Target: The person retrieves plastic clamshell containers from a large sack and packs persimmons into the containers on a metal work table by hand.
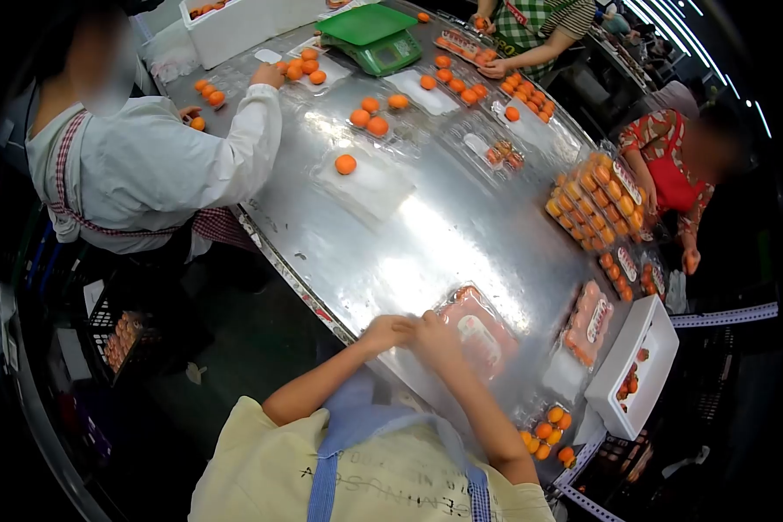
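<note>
My left hand (386, 333) is over the near edge of the metal table, its fingers closed and meeting those of the other hand. Beside it, my right hand (435, 337) is also closed, at the left side of a clear plastic fruit pack (480, 335) with a pale label. Whatever is pinched between the fingertips is too small to make out. Another labelled fruit pack (588, 324) lies to the right. Nearer my right elbow sits an open tray of orange fruit (548, 430).
A white foam box (644, 361) with some red fruit stands at the right edge. Beyond it rises a stack of fruit packs (596, 202). A green scale (370, 39) stands at the far side. Co-workers handle fruit at the left, far side and right.
</note>
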The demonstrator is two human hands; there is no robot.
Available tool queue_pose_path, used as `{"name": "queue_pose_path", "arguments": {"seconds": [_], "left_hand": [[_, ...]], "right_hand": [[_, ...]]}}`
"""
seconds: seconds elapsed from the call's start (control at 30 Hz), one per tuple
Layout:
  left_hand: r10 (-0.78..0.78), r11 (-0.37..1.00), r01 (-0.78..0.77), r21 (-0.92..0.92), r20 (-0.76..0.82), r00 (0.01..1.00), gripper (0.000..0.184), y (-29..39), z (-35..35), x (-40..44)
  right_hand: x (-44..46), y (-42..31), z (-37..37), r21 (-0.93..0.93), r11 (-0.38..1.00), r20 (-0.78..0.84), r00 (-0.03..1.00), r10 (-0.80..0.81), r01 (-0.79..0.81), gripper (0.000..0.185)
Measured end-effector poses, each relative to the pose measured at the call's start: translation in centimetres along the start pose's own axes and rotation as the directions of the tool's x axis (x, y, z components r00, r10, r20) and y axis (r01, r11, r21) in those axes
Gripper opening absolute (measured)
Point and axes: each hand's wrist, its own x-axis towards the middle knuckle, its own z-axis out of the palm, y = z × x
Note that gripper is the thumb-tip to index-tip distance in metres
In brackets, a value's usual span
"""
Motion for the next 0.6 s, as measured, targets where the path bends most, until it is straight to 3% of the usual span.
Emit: {"name": "queue_pose_path", "arguments": {"seconds": [0.13,0.23,0.37,0.6], "left_hand": [[0.078,0.996,-0.076,0.052,-0.042,0.996,0.030,-0.8,0.2,1.0],[0.027,0.978,0.003,0.206,-0.145,0.989,0.030,0.0,1.2,0.8],[0.260,0.905,-0.149,0.400,-0.242,0.935,0.027,-3.2,0.9,2.5],[0.252,0.832,-0.055,0.552,-0.288,0.924,0.025,-0.2,1.9,0.7]], "right_hand": [[0.8,-0.3,-0.6,-0.069,0.997,-0.029,0.999,-0.029,0.027,0.031],[1.2,-0.5,0.0,-0.133,0.989,-0.057,0.996,-0.072,0.064,0.030],[1.7,-0.6,1.3,-0.215,0.973,-0.091,0.990,-0.104,0.083,0.027],[2.0,-0.6,2.2,-0.182,0.981,-0.115,0.989,-0.095,0.073,0.024]]}}
